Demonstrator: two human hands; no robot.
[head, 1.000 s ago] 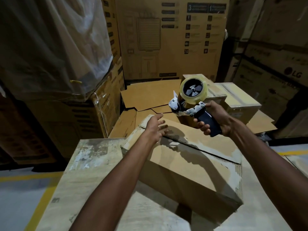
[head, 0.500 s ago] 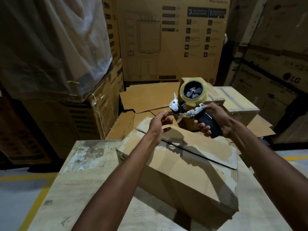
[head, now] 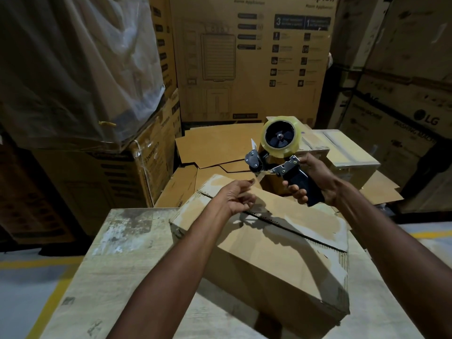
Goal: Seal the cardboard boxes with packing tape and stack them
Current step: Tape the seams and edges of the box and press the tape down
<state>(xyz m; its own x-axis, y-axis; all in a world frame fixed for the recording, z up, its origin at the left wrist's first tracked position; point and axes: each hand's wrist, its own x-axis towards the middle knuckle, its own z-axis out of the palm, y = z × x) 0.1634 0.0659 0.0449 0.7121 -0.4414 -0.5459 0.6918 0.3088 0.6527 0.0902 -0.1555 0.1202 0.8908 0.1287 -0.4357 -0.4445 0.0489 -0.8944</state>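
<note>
Whse stacks (head: pixel 252 59), tape gun (head: pixel 281 152) nr box (head: pixel 269 253)

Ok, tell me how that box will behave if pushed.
The box probably slides rather than tips: it is wide and low. Its flaps likely give under pressure, since the seam is untaped. Worn, peeled patches suggest soft cardboard.
</note>
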